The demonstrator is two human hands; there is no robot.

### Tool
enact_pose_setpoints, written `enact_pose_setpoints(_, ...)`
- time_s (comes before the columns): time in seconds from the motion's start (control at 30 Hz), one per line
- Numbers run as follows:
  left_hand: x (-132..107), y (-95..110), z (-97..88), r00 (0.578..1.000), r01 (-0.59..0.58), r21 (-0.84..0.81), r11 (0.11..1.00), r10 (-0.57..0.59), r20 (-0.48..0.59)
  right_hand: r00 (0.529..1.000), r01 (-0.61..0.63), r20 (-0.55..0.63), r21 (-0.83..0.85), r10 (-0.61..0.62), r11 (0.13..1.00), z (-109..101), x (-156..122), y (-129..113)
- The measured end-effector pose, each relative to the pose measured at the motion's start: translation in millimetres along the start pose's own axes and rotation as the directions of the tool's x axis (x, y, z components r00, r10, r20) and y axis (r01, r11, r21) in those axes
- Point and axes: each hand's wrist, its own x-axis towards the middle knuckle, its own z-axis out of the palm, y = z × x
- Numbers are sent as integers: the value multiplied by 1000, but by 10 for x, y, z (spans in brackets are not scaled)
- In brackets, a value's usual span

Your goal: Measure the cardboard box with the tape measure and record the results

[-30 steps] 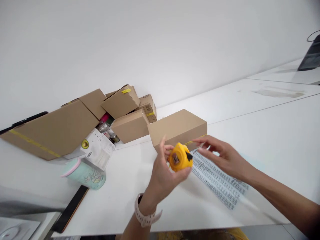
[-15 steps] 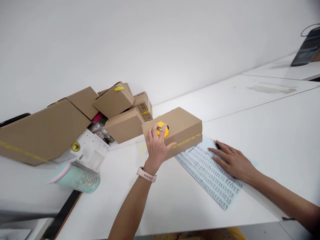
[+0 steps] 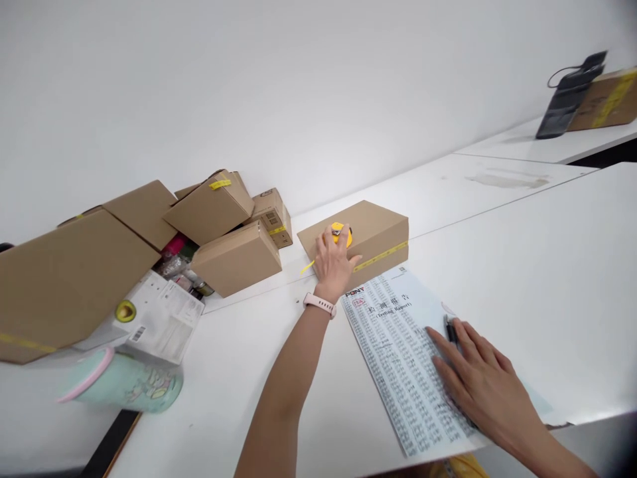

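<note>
A yellow tape measure [image 3: 345, 234] lies against the top of a closed cardboard box [image 3: 373, 222], with the fingers of my left hand [image 3: 334, 264] wrapped over it. My left thumb rests along the box's near top edge. A strip of yellow tape [image 3: 307, 267] sticks out left of the box. In front of it is a printed sheet headed "Testing Report" [image 3: 393, 345]. My right hand [image 3: 490, 385] lies on the sheet with fingers stretched out and slightly apart. A black pen [image 3: 450, 330] shows from beneath those fingers; most of it is hidden.
Several cardboard boxes [image 3: 239, 259] are stacked at the left beside small packaged items. A white carton with an avocado picture [image 3: 162, 318] and a mint green tumbler [image 3: 129, 382] lie nearer me. At the far right stand a dark object [image 3: 567, 99] and a taped box [image 3: 607, 103].
The box has shifted away from the stacked boxes, with my left hand still on the tape measure. More of the sheet shows, including its heading; it sits nearer me with my right hand. The view has shifted.
</note>
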Motion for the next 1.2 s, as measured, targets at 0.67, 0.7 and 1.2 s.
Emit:
enact_pose_setpoints(0.67,-2114,546,-534,744,-20,-472,881,329,582,994,-109,-16,50,110,993,-143,250,163)
enact_pose_setpoints(0.7,-2182,527,-554,710,-29,-482,876,357,607,992,-122,13,45,122,991,-153,254,229)
enact_pose_setpoints(1.2,-1798,290,-372,644,-72,-423,903,367,672,884,-466,454,871,110,157,-683,604,430)
